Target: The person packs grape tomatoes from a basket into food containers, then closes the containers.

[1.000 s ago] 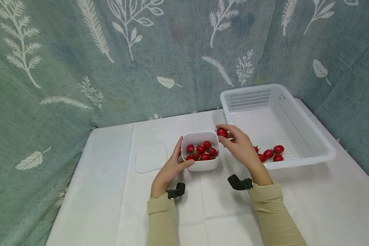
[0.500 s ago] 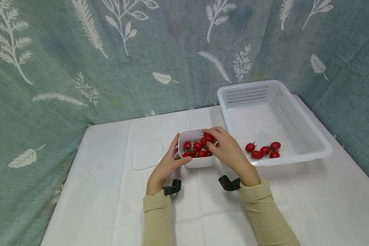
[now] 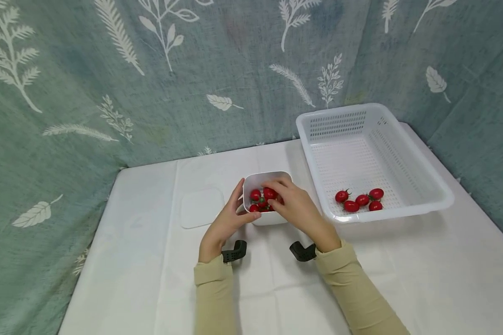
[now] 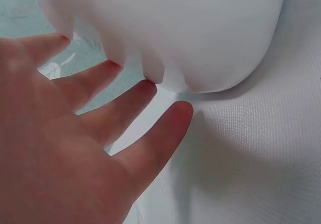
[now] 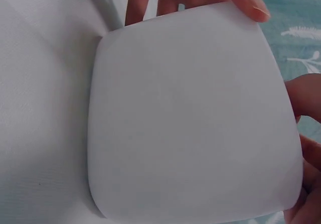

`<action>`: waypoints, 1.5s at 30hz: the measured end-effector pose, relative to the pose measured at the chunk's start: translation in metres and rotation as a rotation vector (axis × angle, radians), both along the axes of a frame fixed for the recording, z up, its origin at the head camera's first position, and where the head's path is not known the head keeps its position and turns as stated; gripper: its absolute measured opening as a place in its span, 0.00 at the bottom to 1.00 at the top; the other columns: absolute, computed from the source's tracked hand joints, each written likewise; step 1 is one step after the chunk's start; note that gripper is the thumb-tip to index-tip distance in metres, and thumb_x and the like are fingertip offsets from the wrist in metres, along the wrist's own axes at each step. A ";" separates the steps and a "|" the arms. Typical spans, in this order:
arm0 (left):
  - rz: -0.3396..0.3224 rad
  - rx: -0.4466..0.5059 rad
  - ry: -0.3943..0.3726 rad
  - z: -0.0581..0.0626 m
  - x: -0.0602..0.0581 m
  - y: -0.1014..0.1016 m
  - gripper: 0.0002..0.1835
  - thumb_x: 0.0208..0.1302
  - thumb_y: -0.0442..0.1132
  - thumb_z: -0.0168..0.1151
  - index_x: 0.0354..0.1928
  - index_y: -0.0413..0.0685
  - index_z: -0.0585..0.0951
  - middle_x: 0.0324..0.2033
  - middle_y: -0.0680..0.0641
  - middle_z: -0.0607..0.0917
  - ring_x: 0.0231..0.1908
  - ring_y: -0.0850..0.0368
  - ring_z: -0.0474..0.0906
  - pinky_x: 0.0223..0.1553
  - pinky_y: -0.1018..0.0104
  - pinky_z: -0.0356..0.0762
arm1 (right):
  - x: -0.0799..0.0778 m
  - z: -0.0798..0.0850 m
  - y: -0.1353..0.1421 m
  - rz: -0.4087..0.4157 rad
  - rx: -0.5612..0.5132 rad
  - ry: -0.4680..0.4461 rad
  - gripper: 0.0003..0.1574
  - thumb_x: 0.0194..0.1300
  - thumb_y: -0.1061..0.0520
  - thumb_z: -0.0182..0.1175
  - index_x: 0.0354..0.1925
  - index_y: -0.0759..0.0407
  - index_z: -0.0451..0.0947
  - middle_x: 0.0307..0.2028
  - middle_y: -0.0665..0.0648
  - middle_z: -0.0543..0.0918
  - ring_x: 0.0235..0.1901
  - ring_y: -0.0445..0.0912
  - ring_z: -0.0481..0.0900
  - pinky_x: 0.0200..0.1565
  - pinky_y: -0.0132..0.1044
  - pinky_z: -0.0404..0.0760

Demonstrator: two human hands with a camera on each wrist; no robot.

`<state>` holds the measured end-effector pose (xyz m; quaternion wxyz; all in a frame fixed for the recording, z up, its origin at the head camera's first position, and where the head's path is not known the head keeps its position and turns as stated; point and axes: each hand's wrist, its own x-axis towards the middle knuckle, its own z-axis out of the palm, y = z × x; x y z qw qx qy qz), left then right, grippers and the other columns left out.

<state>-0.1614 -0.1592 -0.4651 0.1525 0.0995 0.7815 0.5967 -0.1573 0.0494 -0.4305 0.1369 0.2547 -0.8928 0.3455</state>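
Note:
A small white square container stands on the table with several red cherry tomatoes inside. My left hand holds it at the left, the thumb at the near corner and the fingers along the side wall. In the left wrist view those fingers spread against the smooth container wall. Over the container's mouth, my right hand pinches a cherry tomato between thumb and fingers, close above the others. The right wrist view is mostly filled by the container's wall, which hides the tomatoes.
To the right is a large white perforated basket with several cherry tomatoes near its front edge. A flat translucent lid lies left of the container. A patterned green curtain hangs behind the white-covered table.
My right hand has moved left from beside the basket to over the container, carrying the cherry tomato in among the others. The left hand keeps its hold. The head view has shifted slightly.

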 end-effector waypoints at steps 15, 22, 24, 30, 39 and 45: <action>0.007 -0.044 -0.029 0.015 0.011 -0.003 0.51 0.50 0.47 0.67 0.68 0.71 0.43 0.66 0.54 0.47 0.64 0.50 0.47 0.58 0.54 0.58 | -0.003 -0.016 -0.010 -0.065 -0.047 0.041 0.25 0.55 0.61 0.62 0.53 0.50 0.75 0.47 0.49 0.75 0.39 0.43 0.78 0.38 0.37 0.77; -0.013 -0.026 -0.007 0.026 0.009 -0.003 0.51 0.50 0.48 0.67 0.68 0.68 0.43 0.67 0.51 0.47 0.64 0.47 0.47 0.59 0.51 0.56 | -0.005 -0.013 -0.015 -0.093 -0.013 0.086 0.24 0.54 0.62 0.62 0.52 0.50 0.76 0.46 0.51 0.75 0.36 0.45 0.78 0.37 0.37 0.77; -0.009 -0.021 -0.015 0.024 0.007 -0.004 0.50 0.50 0.46 0.67 0.68 0.70 0.43 0.67 0.53 0.48 0.64 0.49 0.47 0.59 0.52 0.56 | -0.005 -0.012 -0.016 -0.096 -0.002 0.086 0.24 0.54 0.62 0.62 0.52 0.50 0.76 0.47 0.51 0.75 0.36 0.45 0.78 0.37 0.37 0.77; 0.009 -0.033 0.003 0.007 0.000 -0.007 0.49 0.51 0.44 0.67 0.65 0.80 0.45 0.66 0.57 0.49 0.64 0.50 0.48 0.58 0.53 0.58 | -0.004 -0.009 -0.018 -0.119 0.032 0.087 0.25 0.55 0.61 0.62 0.53 0.51 0.75 0.45 0.52 0.77 0.36 0.46 0.78 0.36 0.38 0.77; 0.005 -0.022 0.002 0.003 -0.001 -0.004 0.49 0.52 0.44 0.66 0.66 0.78 0.43 0.66 0.60 0.48 0.64 0.52 0.47 0.58 0.55 0.58 | -0.004 -0.011 -0.021 -0.166 0.092 0.115 0.28 0.52 0.58 0.65 0.53 0.53 0.73 0.47 0.53 0.77 0.38 0.47 0.78 0.37 0.40 0.78; 0.023 -0.026 0.010 -0.001 0.001 -0.003 0.49 0.52 0.44 0.66 0.65 0.81 0.44 0.66 0.59 0.48 0.64 0.51 0.47 0.58 0.55 0.59 | -0.005 -0.015 -0.018 -0.165 0.014 0.130 0.26 0.52 0.62 0.64 0.52 0.54 0.75 0.50 0.53 0.76 0.37 0.47 0.79 0.37 0.39 0.78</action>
